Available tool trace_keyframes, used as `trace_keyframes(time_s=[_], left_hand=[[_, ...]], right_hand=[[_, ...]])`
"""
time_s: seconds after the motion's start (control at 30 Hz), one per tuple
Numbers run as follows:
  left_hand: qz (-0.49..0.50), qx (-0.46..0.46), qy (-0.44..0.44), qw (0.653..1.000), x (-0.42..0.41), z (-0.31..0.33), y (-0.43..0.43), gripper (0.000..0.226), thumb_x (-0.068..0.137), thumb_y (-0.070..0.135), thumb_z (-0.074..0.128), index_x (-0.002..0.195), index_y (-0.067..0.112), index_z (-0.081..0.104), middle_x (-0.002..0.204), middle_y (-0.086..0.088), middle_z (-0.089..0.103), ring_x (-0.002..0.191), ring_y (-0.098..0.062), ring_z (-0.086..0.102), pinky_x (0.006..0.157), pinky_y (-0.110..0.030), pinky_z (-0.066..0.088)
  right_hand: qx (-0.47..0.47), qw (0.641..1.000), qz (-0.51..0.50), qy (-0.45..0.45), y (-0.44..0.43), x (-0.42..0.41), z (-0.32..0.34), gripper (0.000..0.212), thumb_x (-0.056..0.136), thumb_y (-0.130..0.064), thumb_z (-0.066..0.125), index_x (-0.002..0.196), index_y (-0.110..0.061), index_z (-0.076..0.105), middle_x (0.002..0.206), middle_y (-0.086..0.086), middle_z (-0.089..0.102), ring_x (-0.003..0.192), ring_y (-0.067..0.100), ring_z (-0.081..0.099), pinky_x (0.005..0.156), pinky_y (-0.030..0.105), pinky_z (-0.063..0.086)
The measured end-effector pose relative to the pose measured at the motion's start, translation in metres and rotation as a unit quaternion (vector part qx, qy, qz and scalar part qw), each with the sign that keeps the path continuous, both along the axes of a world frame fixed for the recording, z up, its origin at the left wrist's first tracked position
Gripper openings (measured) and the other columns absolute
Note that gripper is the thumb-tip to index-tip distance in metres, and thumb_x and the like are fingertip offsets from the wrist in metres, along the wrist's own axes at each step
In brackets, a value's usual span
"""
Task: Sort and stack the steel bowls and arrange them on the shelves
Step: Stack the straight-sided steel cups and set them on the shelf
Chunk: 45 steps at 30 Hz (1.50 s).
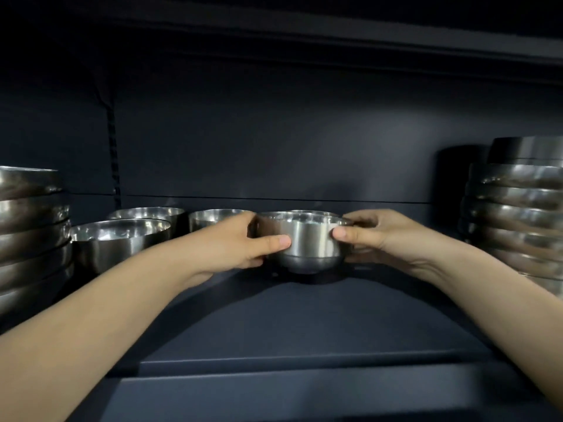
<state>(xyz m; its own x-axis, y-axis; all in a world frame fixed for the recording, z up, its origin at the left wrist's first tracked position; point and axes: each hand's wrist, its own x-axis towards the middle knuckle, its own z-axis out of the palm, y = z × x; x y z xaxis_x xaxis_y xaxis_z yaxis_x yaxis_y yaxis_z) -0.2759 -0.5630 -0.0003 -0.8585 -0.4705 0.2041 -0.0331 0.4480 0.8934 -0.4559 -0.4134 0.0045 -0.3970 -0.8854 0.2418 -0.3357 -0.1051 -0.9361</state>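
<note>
A small steel bowl stands on the dark shelf, held from both sides. My left hand grips its left wall, thumb across the front. My right hand grips its right wall, thumb on the front. Another bowl's rim shows just behind it. To the left stand single bowls: a larger one, one behind it and one partly hidden by my left hand.
A tall stack of large steel bowls fills the left edge and another stack the right edge. The dark back panel and an upper shelf close the space. The shelf's front lip is below my arms.
</note>
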Motion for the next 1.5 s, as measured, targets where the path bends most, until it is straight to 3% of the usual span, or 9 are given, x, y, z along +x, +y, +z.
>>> trace_keyframes(time_s=[0.1, 0.3, 0.4, 0.53, 0.6, 0.87, 1.03, 1.23, 1.5], left_hand=[[0.011, 0.007, 0.038, 0.999, -0.006, 0.021, 0.005, 0.027, 0.071, 0.036, 0.066, 0.092, 0.019, 0.06, 0.094, 0.006, 0.066, 0.091, -0.006, 0.063, 0.085, -0.022, 0.053], [0.027, 0.007, 0.045, 0.999, -0.037, 0.055, -0.016, 0.019, 0.086, 0.03, 0.061, 0.097, 0.015, 0.059, 0.098, 0.001, 0.067, 0.089, -0.006, 0.064, 0.071, -0.013, 0.054], [0.024, -0.002, 0.016, 1.0, -0.058, 0.058, -0.034, 0.012, 0.087, 0.027, 0.061, 0.092, 0.017, 0.059, 0.097, 0.002, 0.067, 0.089, -0.004, 0.062, 0.086, -0.019, 0.051], [0.056, -0.043, -0.012, 0.997, -0.087, 0.053, -0.059, 0.02, 0.083, 0.025, 0.068, 0.092, 0.01, 0.061, 0.112, -0.013, 0.066, 0.111, -0.024, 0.061, 0.104, -0.036, 0.044], [0.056, -0.045, -0.019, 0.997, -0.099, 0.047, -0.065, 0.015, 0.083, 0.024, 0.068, 0.088, 0.012, 0.06, 0.103, -0.009, 0.067, 0.111, -0.025, 0.06, 0.104, -0.034, 0.044], [0.065, -0.084, -0.054, 0.993, -0.121, 0.032, -0.082, 0.019, 0.08, 0.03, 0.071, 0.089, 0.018, 0.059, 0.098, -0.002, 0.066, 0.105, -0.02, 0.061, 0.102, -0.032, 0.044], [0.054, -0.032, -0.036, 0.997, -0.121, 0.029, -0.077, 0.007, 0.086, 0.019, 0.065, 0.086, 0.014, 0.059, 0.093, -0.002, 0.065, 0.103, -0.018, 0.058, 0.102, -0.03, 0.042], [0.062, -0.007, -0.012, 0.998, -0.118, 0.021, -0.069, 0.038, 0.088, 0.024, 0.062, 0.122, 0.007, 0.055, 0.124, -0.006, 0.061, 0.118, -0.018, 0.055, 0.098, -0.024, 0.041], [0.12, -0.094, -0.022, 0.988, -0.1, 0.022, -0.048, 0.05, 0.086, 0.028, 0.066, 0.127, 0.005, 0.051, 0.13, -0.007, 0.056, 0.123, -0.023, 0.052, 0.109, -0.036, 0.037]], right_hand=[[-0.049, 0.999, -0.01, -0.004, 0.002, 0.002, 0.016, 0.042, 0.049, -0.026, 0.08, 0.084, -0.01, 0.065, 0.08, 0.004, 0.067, 0.076, 0.016, 0.062, 0.077, 0.029, 0.054], [-0.08, 0.995, -0.06, -0.015, -0.031, -0.023, 0.046, 0.036, 0.069, -0.017, 0.079, 0.091, -0.015, 0.05, 0.085, 0.004, 0.058, 0.077, 0.014, 0.058, 0.068, 0.027, 0.05], [-0.074, 0.994, -0.078, -0.028, -0.051, -0.039, 0.048, 0.044, 0.078, -0.007, 0.07, 0.116, -0.007, 0.047, 0.09, 0.009, 0.061, 0.075, 0.016, 0.06, 0.069, 0.03, 0.049], [-0.053, 0.994, -0.091, 0.0, -0.066, -0.059, 0.043, 0.024, 0.079, -0.001, 0.065, 0.103, 0.0, 0.063, 0.093, 0.017, 0.064, 0.083, 0.025, 0.061, 0.074, 0.035, 0.047], [-0.043, 0.994, -0.101, 0.008, -0.073, -0.069, 0.037, 0.022, 0.079, -0.002, 0.065, 0.101, 0.0, 0.065, 0.092, 0.016, 0.066, 0.083, 0.025, 0.061, 0.074, 0.032, 0.046], [0.045, 0.988, -0.144, 0.041, -0.081, -0.084, 0.023, 0.08, 0.036, -0.042, 0.071, 0.104, -0.002, 0.062, 0.098, 0.016, 0.069, 0.087, 0.025, 0.062, 0.082, 0.04, 0.049], [0.04, 0.989, -0.137, 0.028, -0.079, -0.081, 0.019, 0.052, 0.066, -0.03, 0.073, 0.109, -0.004, 0.059, 0.096, 0.012, 0.067, 0.086, 0.025, 0.062, 0.073, 0.034, 0.047], [0.023, 0.988, -0.152, 0.033, -0.08, -0.079, 0.014, 0.024, 0.079, -0.024, 0.069, 0.096, -0.011, 0.058, 0.09, 0.009, 0.065, 0.08, 0.024, 0.061, 0.061, 0.028, 0.045], [0.023, 0.977, -0.195, 0.088, -0.069, -0.066, 0.017, 0.034, 0.08, -0.028, 0.069, 0.104, -0.009, 0.053, 0.093, 0.005, 0.06, 0.073, 0.015, 0.053, 0.054, 0.026, 0.036]])
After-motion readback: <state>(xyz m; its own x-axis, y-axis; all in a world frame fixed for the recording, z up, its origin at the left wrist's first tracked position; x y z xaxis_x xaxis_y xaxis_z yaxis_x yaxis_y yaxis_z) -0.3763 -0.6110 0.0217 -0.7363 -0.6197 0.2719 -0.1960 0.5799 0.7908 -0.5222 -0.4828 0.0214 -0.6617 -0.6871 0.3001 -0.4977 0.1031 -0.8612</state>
